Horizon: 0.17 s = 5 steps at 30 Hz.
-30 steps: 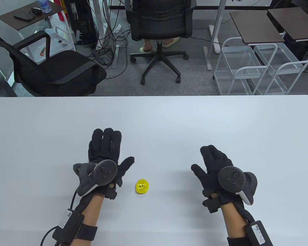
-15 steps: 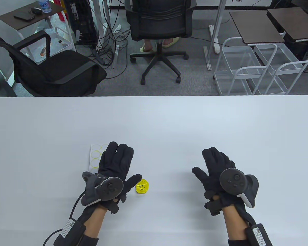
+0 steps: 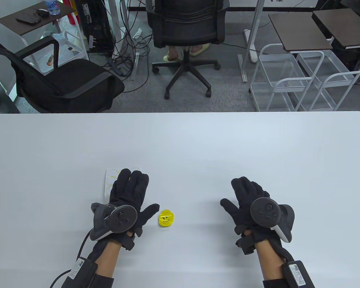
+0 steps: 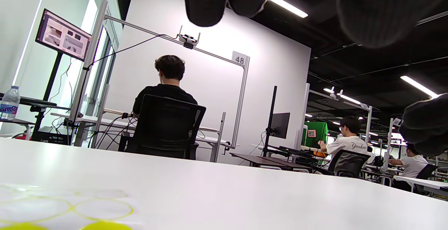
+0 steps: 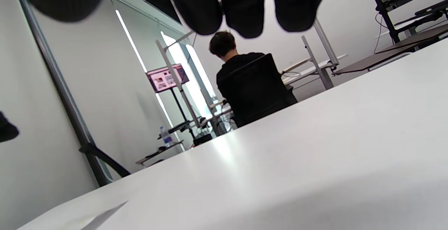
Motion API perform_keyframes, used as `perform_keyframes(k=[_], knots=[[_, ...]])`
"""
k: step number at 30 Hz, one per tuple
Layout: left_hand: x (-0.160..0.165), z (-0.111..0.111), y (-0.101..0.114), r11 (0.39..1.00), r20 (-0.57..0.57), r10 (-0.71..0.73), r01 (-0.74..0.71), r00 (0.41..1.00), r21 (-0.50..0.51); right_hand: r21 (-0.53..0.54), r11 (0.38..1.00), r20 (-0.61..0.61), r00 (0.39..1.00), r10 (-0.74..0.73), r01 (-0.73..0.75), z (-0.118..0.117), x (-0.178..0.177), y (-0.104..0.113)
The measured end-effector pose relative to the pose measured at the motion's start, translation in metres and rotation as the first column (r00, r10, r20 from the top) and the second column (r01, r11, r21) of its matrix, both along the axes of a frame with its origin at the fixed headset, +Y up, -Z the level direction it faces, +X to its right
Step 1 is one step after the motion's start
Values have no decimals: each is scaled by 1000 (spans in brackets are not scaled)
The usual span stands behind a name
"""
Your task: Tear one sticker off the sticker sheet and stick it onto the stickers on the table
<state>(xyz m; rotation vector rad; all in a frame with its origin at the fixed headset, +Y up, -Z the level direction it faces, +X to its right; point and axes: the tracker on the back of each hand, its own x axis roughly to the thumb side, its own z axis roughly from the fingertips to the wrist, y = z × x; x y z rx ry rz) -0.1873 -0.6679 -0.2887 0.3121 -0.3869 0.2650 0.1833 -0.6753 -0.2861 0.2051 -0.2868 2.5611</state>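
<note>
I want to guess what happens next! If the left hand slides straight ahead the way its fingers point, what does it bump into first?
Probably nothing new: the left hand already lies over the sticker sheet, and beyond its fingertips there is only bare table up to the far edge. How high the hand floats is unclear.

White sticker sheet with empty yellow ring outlines, flat on table, mostly hidden. Just right, small overlapping stack of yellow smiley stickers.
</note>
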Motion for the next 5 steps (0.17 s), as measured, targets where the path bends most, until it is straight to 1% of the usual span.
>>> perform_keyframes(k=[5], knots=[[-2,-6,-7,999,-30,-24,23,999,-33,11,1000,1,1000,9,-9,1,-1,2]])
